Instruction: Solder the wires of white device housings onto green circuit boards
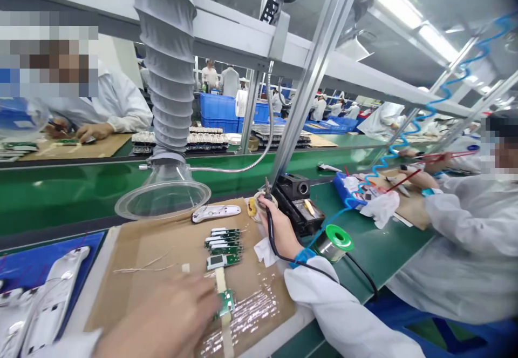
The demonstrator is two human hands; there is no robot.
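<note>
My right hand [283,232] is closed around a soldering iron [267,187], whose tip points upward beside a black iron stand [297,188]. Its black cord runs down past my wrist. My left hand [174,304], smeared by motion, is over the cardboard sheet [137,244] with its fingertips at a small green circuit board [227,301]. Whether those fingers grip anything is hidden by the blur. Strips of cream tape [227,336] lie above and below that board. Just beyond, several circuit boards with a small screen [217,261] on the nearest are lined up in a row.
A clear fume hood [162,198] hangs over the cardboard's far edge. A white plastic shell [216,213] lies there. Solder wire [338,237] stands right of my wrist. White shells [56,288] fill a blue tray at left. Co-workers sit opposite and at right [465,223].
</note>
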